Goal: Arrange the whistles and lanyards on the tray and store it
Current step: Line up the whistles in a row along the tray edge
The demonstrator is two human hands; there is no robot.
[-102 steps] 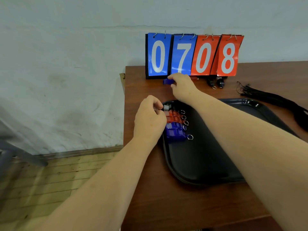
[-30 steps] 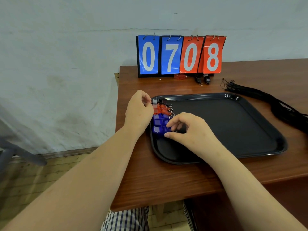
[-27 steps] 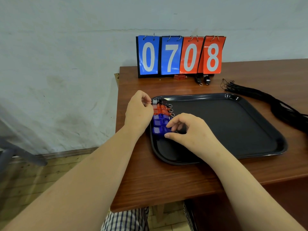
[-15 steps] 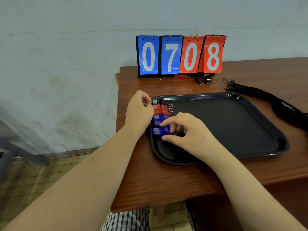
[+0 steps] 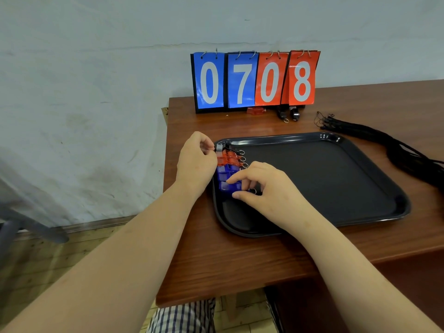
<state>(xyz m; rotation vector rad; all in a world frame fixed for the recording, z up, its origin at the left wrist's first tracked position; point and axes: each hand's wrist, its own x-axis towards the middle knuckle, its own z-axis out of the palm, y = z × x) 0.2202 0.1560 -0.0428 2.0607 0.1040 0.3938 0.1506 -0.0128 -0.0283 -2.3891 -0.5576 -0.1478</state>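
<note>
A black tray (image 5: 324, 183) lies on the wooden table. Along its left edge sits a tight row of whistles: a black whistle (image 5: 222, 148) at the far end, red whistles (image 5: 228, 157) in the middle, blue whistles (image 5: 224, 173) nearest me. My left hand (image 5: 195, 162) is curled at the tray's left rim, with its fingertips pinching the black whistle's mouthpiece. My right hand (image 5: 262, 186) pinches the nearest blue whistle (image 5: 228, 186) between forefinger and thumb. A bundle of black lanyards (image 5: 389, 143) lies on the table right of the tray.
A flip scoreboard (image 5: 254, 80) reading 0708 stands at the table's back edge. A loose red whistle (image 5: 255, 111) and two black whistles (image 5: 289, 114) lie in front of it. The table's left edge (image 5: 165, 188) drops to a wooden floor.
My right hand came back from the scoreboard with a blue whistle and now holds it at the near end of the row. Over the last second its fingers shifted only slightly. My left hand stayed put.
</note>
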